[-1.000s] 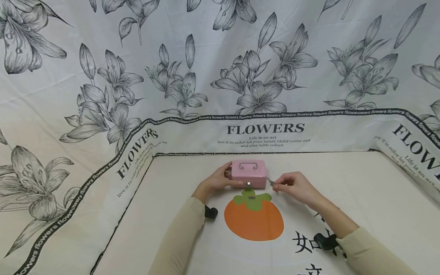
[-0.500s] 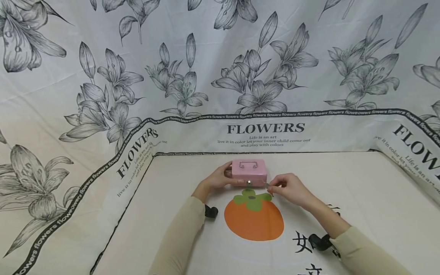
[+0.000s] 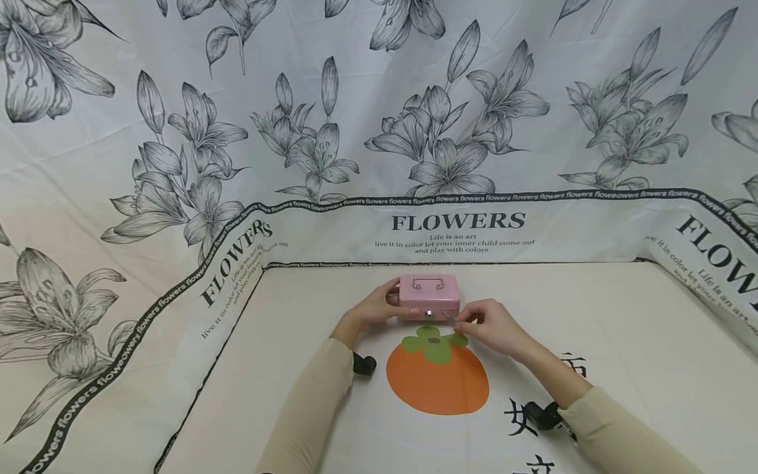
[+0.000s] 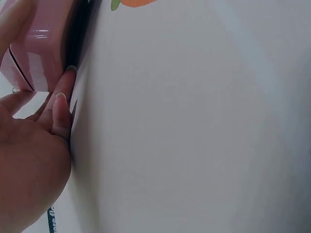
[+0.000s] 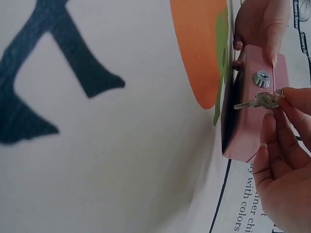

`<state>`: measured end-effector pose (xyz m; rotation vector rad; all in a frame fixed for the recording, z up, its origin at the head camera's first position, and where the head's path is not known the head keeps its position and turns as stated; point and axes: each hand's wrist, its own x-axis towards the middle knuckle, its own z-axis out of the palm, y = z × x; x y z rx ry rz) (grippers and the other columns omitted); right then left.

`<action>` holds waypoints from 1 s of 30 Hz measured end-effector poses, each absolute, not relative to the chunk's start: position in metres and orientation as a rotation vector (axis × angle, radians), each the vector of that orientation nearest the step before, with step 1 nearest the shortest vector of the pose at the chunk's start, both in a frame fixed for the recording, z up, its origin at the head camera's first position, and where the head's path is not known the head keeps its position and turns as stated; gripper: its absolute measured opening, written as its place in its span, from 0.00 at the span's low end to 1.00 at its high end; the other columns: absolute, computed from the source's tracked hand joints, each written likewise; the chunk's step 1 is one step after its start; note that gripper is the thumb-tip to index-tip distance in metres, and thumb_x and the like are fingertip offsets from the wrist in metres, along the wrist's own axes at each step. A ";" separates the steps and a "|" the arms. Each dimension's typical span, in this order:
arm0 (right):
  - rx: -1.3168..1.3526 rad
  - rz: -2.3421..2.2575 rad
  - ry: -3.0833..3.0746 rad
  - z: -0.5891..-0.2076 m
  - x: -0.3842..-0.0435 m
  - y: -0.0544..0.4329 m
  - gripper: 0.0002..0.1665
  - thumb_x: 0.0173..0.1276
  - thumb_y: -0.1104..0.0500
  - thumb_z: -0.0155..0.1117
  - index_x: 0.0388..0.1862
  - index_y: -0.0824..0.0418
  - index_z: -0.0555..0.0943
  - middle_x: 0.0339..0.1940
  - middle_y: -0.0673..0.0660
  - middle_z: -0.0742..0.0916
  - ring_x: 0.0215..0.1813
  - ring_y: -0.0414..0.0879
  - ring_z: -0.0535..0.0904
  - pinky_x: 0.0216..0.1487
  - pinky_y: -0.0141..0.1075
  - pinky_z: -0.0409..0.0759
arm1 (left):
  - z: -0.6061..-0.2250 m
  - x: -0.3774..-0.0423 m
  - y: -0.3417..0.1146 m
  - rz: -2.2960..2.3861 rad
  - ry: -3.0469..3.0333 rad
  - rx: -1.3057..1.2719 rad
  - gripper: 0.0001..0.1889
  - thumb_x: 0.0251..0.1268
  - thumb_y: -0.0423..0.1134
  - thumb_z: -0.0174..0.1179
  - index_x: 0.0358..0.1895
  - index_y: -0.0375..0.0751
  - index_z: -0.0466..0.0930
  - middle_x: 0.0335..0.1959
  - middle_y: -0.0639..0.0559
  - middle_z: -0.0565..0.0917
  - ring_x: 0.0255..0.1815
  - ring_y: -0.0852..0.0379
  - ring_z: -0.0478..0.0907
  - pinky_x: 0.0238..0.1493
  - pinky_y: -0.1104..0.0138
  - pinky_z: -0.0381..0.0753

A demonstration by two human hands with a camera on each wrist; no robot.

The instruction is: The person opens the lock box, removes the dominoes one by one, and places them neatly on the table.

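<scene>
A pink cash box with a wire handle on its lid stands at the back of the table. My left hand grips the box's left end, thumb along the front; in the left wrist view, fingertips lie by its lower edge. In front of the box's right half, my right hand pinches a small silver key on a ring, beside the round lock. The key's blade points away from the fingers and is apart from the keyhole. Whether more than one key hangs there is hard to tell.
The white tablecloth bears a printed orange persimmon just before the box, and black characters at the right. A flower-printed curtain rises behind the table. Each wrist carries a black camera, such as the one on the left wrist.
My right hand has moved left with the key, from beyond the box's right side to its front near the lock. The left hand and the box stay almost still.
</scene>
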<state>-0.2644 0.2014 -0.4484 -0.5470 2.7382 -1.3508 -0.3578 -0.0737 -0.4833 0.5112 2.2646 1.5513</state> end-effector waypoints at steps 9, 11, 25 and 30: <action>-0.586 -1.330 2.735 -0.451 -0.263 0.194 0.04 0.67 0.66 0.67 0.32 0.64 0.87 0.31 0.52 0.87 0.35 0.46 0.78 0.36 0.35 0.77 | -0.483 -0.358 -0.074 1.546 2.259 0.476 0.47 0.55 0.46 0.78 0.78 0.57 0.63 0.59 0.53 0.83 0.57 0.56 0.77 0.55 0.59 0.74; -0.594 -1.329 2.738 -0.452 -0.264 0.193 0.04 0.66 0.67 0.67 0.32 0.64 0.87 0.31 0.52 0.87 0.35 0.46 0.78 0.36 0.35 0.77 | -0.482 -0.359 -0.073 1.540 2.270 0.474 0.47 0.55 0.46 0.78 0.78 0.57 0.64 0.58 0.53 0.83 0.56 0.56 0.78 0.53 0.59 0.74; -0.604 -1.345 2.744 -0.453 -0.266 0.178 0.04 0.62 0.69 0.67 0.28 0.64 0.85 0.27 0.52 0.86 0.31 0.49 0.77 0.29 0.34 0.75 | -0.482 -0.357 -0.074 1.551 2.252 0.444 0.46 0.55 0.49 0.78 0.77 0.60 0.65 0.54 0.54 0.84 0.54 0.55 0.78 0.50 0.59 0.74; -0.576 -1.327 2.760 -0.452 -0.266 0.172 0.04 0.61 0.69 0.67 0.27 0.64 0.85 0.26 0.51 0.86 0.33 0.46 0.77 0.32 0.35 0.76 | -0.482 -0.356 -0.074 1.553 2.251 0.446 0.46 0.55 0.49 0.78 0.77 0.61 0.65 0.54 0.54 0.84 0.54 0.54 0.78 0.50 0.59 0.74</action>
